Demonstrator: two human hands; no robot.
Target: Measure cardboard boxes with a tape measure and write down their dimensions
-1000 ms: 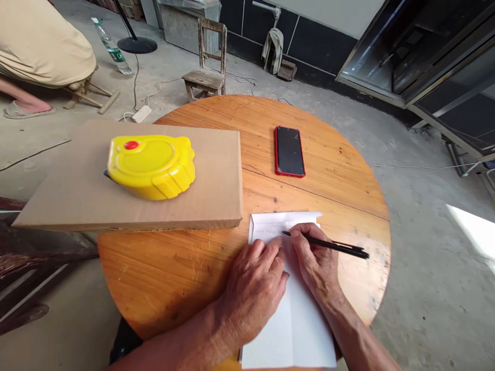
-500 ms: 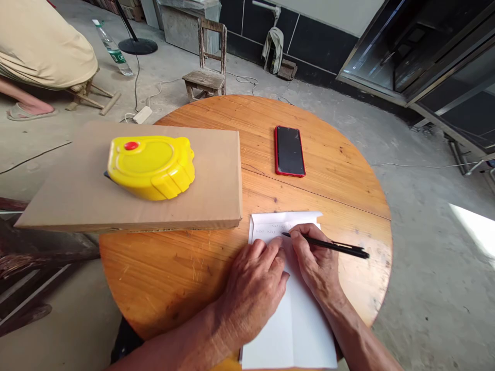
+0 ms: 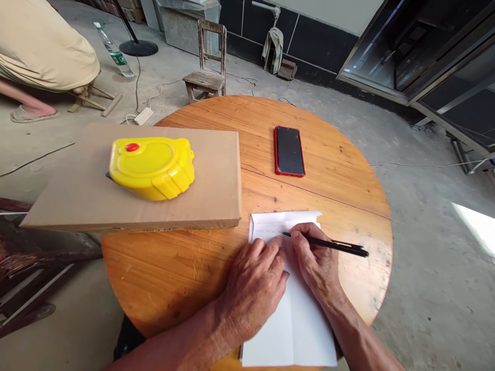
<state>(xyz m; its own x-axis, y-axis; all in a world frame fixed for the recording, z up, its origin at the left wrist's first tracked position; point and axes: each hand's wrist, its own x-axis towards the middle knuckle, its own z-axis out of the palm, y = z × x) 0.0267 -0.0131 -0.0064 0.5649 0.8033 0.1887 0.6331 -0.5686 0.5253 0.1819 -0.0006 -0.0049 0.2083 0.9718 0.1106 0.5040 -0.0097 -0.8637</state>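
Note:
In the head view, a white sheet of paper (image 3: 288, 330) with fold lines lies on the round wooden table (image 3: 340, 196), small handwriting in rows near its top. My right hand (image 3: 319, 263) is closed around a black pen (image 3: 344, 248), whose tip meets the second row of writing. Flat on the paper's left side rests my left hand (image 3: 259, 283), palm down, fingers slightly bent, covering part of the sheet. It holds nothing that I can see.
A cardboard box (image 3: 209, 201) overhangs the table's left side, bearing a yellow plastic case (image 3: 154, 165) with a red button. A red-cased phone (image 3: 290, 151) lies farther back. Beyond are a small wooden chair (image 3: 207, 77), a water bottle (image 3: 114, 51) and a seated person (image 3: 42, 46).
The view has shifted very slightly. The pen tip has moved a tiny bit to the right along the row, while my left hand stays in place on the paper.

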